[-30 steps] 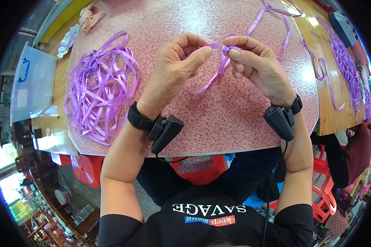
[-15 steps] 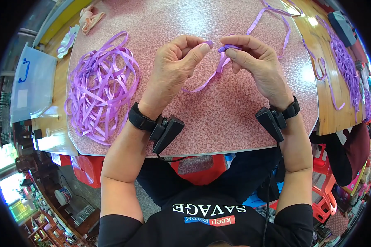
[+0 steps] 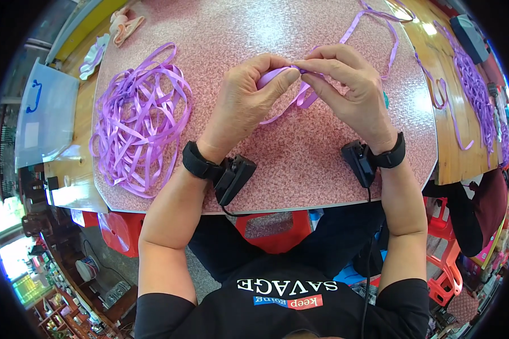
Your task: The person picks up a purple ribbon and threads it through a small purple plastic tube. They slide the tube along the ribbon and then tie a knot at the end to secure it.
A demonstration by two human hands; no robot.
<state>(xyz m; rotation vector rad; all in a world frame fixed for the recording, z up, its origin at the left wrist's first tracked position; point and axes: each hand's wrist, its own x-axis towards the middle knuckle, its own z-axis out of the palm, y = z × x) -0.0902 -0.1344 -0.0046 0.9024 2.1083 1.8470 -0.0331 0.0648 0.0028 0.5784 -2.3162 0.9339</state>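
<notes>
Above the pink speckled table (image 3: 266, 181), my left hand (image 3: 246, 93) and my right hand (image 3: 350, 85) meet at the fingertips. Both pinch a narrow purple ribbon (image 3: 271, 75). One stretch of it passes under my left thumb, and a loop hangs below the fingers of my right hand. The exact spot where the fingertips meet is partly hidden, so I cannot make out the fold or knot there. To the left of my left hand lies a large loose heap of the same purple ribbon (image 3: 141, 121).
More ribbon (image 3: 373, 14) trails across the table's far right. A wooden side table (image 3: 435, 68) carries a dense purple ribbon bundle (image 3: 472, 85). A peach cloth (image 3: 124, 27) and a translucent plastic box (image 3: 45, 116) are at the left. Red stools (image 3: 274, 231) stand below; another person's sleeve (image 3: 489, 203) shows at right.
My hands were slightly apart, each pinching ribbon. Now the fingertips have come together, and the ribbon runs from under my left thumb to my right fingers.
</notes>
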